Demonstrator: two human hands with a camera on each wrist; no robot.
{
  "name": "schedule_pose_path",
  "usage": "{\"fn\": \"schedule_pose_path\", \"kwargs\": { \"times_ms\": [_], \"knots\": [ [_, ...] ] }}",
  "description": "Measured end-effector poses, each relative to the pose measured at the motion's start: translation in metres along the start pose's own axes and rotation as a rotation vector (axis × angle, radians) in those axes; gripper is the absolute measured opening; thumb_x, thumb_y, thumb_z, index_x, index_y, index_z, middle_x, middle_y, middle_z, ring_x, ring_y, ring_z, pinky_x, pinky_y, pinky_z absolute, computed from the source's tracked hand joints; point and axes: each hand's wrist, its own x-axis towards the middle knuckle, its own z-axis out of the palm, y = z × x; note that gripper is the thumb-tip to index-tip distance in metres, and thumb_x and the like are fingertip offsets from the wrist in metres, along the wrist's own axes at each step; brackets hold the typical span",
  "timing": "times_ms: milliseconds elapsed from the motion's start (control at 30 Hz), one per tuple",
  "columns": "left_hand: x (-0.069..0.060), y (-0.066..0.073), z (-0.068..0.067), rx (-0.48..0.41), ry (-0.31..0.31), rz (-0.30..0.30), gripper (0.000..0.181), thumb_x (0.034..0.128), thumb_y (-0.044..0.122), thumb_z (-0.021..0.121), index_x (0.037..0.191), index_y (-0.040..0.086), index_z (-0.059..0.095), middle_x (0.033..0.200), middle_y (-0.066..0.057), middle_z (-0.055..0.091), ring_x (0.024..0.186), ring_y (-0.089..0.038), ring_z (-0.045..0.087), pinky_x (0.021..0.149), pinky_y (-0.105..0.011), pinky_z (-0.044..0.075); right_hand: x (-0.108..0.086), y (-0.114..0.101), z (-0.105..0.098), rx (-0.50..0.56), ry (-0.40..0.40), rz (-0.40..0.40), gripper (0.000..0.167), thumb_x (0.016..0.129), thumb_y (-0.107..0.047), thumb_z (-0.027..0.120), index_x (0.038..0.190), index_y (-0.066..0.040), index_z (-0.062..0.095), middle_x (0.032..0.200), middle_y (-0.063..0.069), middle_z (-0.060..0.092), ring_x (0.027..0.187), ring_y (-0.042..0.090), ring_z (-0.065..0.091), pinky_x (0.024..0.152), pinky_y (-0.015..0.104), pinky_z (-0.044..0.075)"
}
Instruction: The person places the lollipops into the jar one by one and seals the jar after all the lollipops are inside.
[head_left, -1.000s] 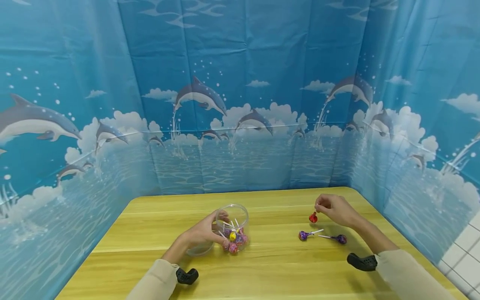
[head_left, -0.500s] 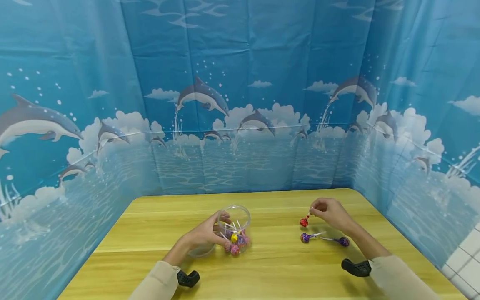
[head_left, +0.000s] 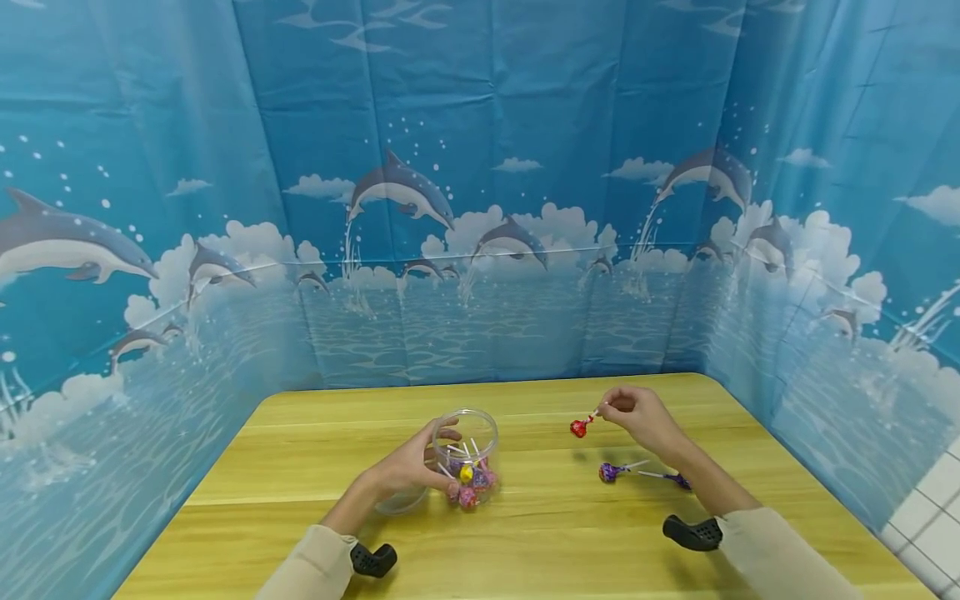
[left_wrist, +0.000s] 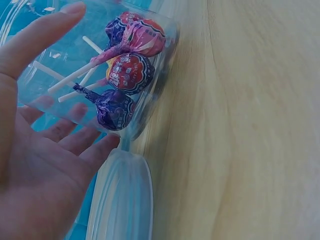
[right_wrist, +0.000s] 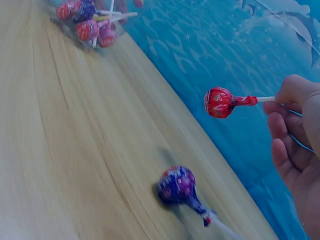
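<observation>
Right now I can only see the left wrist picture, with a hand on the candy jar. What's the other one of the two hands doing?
Observer: The right hand is pinching a red lollipop by its stick.
Operator: Ooh! Is it lying down?
Observer: No, it's up in the air, above the table.
Operator: Are there any more over there?
Observer: Yes, a purple lollipop and another dark one are lying there.

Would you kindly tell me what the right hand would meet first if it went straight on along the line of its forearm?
Probably the dolphin-print curtain beyond the table; nothing appears to stand between it and the right hand, though depth is hard to judge.
</observation>
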Motion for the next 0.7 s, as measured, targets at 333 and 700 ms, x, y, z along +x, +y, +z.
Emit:
{"fn": "schedule_pose_path", "kwargs": {
  "times_ms": [333, 700],
  "knots": [
    [0.002, 0.001, 0.002, -0.017, 0.000, 0.025, 0.097, 0.0887, 0.019, 0.083, 0.164, 0.017, 0.023, 0.155, -0.026, 0.036, 0.135, -0.033, 0.050, 0.112, -0.054, 0.039, 0.009, -0.008, 0.017, 0.046, 0.022, -0.018, 0.015, 0.102, -0.014, 0.069, 0.103, 0.000, 0.068, 0.101, 0.016, 0.074, 0.094, 0.024, 0.069, 0.077, 0.034, 0.054],
    [0.003, -0.002, 0.004, -0.049, 0.045, 0.037, 0.088, 0.0908, 0.012, 0.080, 0.163, 0.016, 0.029, 0.153, -0.027, 0.039, 0.129, -0.032, 0.055, 0.105, -0.049, 0.045, 0.022, -0.034, 0.039, 0.170, 0.048, -0.037, 0.019, 0.103, -0.014, 0.067, 0.108, 0.005, 0.067, 0.102, 0.017, 0.074, 0.095, 0.026, 0.068, 0.081, 0.030, 0.056]
  ]
}}
